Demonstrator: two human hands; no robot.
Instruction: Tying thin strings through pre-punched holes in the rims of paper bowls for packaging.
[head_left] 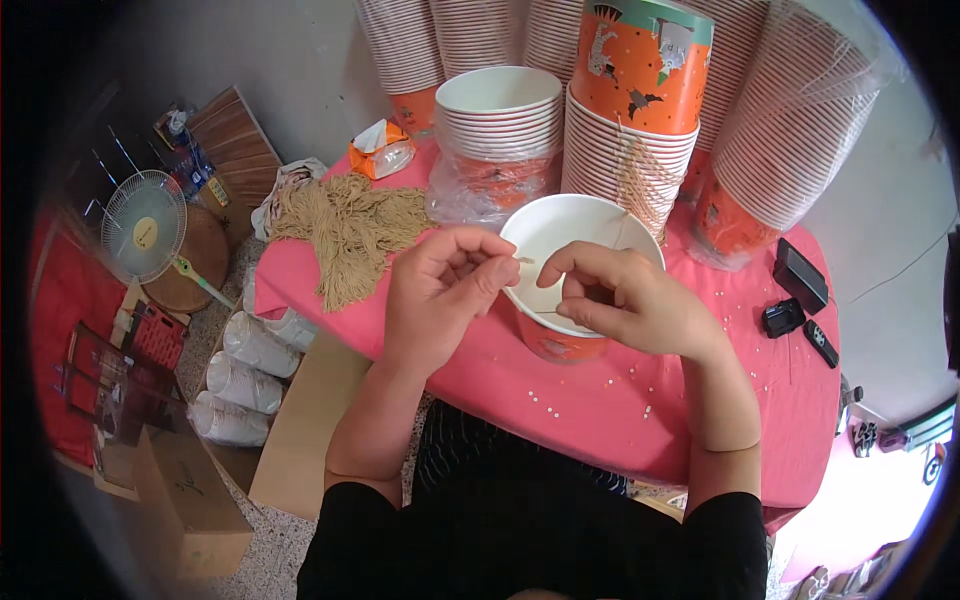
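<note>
A white-lined paper bucket [530, 230] with an orange outside stands upright before me on the pink-covered table. Over its left rim, my left hand [445, 285] pinches the short end of a tan cord [526, 260] between thumb and index finger. My right hand [635, 300] hangs over the bucket's near right side. Its fingers are loosely bent, with a gap between index fingertip and thumb. A thin strand of cord runs inside the bucket close to that thumb; I see no grip on it.
A heap of tan cords [350, 230] lies left on the pink cloth [480, 380]. Behind stand tall stacks of nested buckets [630, 150], some wrapped in plastic. A tissue pack [382, 150] sits at the back. Small black devices [800, 275] lie right; small white dots are scattered about.
</note>
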